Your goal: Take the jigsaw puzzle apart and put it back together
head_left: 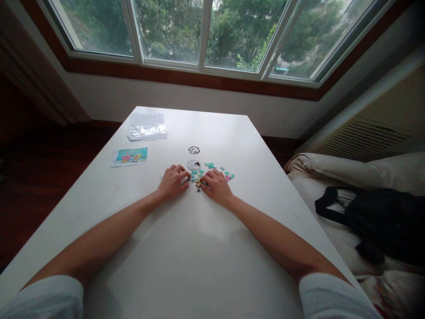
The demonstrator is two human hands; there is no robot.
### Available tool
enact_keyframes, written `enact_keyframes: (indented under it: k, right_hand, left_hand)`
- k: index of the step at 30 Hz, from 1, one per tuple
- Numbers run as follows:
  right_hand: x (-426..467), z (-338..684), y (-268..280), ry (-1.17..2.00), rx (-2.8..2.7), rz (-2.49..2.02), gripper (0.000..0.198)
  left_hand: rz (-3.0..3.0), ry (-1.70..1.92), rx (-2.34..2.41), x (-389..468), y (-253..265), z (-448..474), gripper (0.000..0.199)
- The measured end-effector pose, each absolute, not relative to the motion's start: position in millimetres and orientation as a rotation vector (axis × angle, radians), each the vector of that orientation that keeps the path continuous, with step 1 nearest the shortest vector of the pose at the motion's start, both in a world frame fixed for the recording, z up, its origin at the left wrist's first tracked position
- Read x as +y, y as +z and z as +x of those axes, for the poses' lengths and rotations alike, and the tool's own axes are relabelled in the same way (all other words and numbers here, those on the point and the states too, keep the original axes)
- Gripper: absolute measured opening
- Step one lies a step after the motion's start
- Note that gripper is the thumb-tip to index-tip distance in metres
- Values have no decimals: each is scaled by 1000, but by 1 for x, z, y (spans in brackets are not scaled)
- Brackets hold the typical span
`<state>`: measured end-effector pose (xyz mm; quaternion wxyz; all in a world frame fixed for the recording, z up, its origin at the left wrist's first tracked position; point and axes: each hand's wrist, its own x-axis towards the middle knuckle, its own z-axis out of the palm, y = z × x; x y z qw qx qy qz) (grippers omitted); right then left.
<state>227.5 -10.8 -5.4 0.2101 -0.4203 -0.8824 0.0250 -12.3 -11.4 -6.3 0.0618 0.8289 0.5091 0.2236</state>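
Small jigsaw puzzle pieces (210,165), mostly teal with some pink and yellow, lie loosely on the white table (195,248) between and beyond my hands. My left hand (173,181) is at the left edge of the pile, its fingers curled and pinched round a small piece that is mostly hidden. At the right, my right hand (217,186) has its bent fingers and thumb on a yellowish puzzle piece (198,188). Some pieces are covered by both hands. Just past the fingers sits a round grey-and-white disc (194,165).
A second round disc (194,150) lies farther back. On the left are a picture card (132,156) with cartoon figures and a clear plastic bag (148,126) over paper. A dark bag (385,221) rests on the light sofa (305,177) at the right. Windows (169,31) stand behind the table.
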Motion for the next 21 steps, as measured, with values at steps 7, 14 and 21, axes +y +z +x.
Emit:
enact_keyframes:
  k: [7, 14, 21]
  right_hand:
    - [-10, 228, -7, 77, -2457, -1148, 14]
    - [-9, 229, -8, 92, -2464, -1115, 16]
    - [-9, 229, -9, 92, -2465, -1095, 16]
  left_hand:
    - [2507, 665, 1562, -13, -3, -8, 26]
    - [2503, 722, 1511, -13, -4, -7, 16]
    - [2387, 857, 1537, -17, 3, -6, 22]
